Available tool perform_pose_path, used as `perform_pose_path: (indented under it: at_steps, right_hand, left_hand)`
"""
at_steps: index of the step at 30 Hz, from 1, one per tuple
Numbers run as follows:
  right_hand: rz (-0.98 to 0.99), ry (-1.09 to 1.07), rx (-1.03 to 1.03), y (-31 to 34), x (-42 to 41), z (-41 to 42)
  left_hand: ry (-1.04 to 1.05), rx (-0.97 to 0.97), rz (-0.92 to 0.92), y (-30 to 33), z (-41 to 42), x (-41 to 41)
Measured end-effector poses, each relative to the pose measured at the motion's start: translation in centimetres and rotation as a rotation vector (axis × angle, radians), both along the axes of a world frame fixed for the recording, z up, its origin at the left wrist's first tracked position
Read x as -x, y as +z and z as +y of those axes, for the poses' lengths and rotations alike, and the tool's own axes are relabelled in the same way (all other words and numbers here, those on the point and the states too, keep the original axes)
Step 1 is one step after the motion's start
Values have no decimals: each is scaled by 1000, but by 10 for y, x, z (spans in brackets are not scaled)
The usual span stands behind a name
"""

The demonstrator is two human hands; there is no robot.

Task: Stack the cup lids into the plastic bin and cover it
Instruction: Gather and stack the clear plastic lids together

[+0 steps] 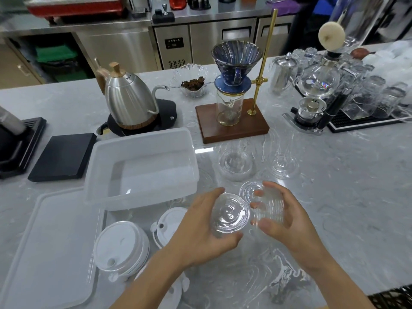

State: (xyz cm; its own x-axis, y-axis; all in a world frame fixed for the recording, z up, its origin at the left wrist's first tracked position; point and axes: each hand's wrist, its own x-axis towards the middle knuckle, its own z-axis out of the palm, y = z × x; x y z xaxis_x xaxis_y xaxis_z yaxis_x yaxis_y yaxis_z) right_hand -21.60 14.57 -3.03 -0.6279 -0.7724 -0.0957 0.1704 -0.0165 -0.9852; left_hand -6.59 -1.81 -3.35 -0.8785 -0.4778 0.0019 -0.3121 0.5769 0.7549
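Note:
A translucent plastic bin point(100, 152) sits on the marble counter, left of centre, with nothing visible inside. Its flat cover point(44, 248) lies at the front left. My left hand point(198, 230) grips a small stack of clear cup lids point(229, 214) just right of the bin's near corner. My right hand point(287, 219) holds a second stack of clear lids point(270, 208) on its side, close beside the first. More clear lid stacks point(235, 165) point(284, 167) rest further back on the counter. White cup lids point(121, 246) point(170, 221) are piled in front of the bin.
Behind the bin stand a steel gooseneck kettle point(129, 99) on its black base, a black scale point(63, 156), and a pour-over stand point(231, 121) with a blue dripper. A syphon brewer point(316, 90) and glassware on a mat point(367, 121) fill the right rear.

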Motion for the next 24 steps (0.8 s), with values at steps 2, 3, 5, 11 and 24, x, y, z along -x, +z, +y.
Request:
perform_pose_path:
  at_steps: [2, 3, 5, 11, 24]
  right_hand:
    - [6, 9, 40, 4, 1, 0]
    - [11, 16, 51, 5, 1, 0]
    - [26, 45, 42, 8, -2, -1]
    - [84, 130, -51, 13, -13, -6]
    - [19, 246, -73, 27, -28, -9]
  left_hand:
    - [-27, 8, 17, 4, 5, -5]
    - [-40, 11, 20, 7, 7, -7]
    - [-70, 25, 17, 10, 10, -9]
    - [-97, 52, 100, 15, 11, -13]
    - [-27, -185, 410, 10, 17, -11]
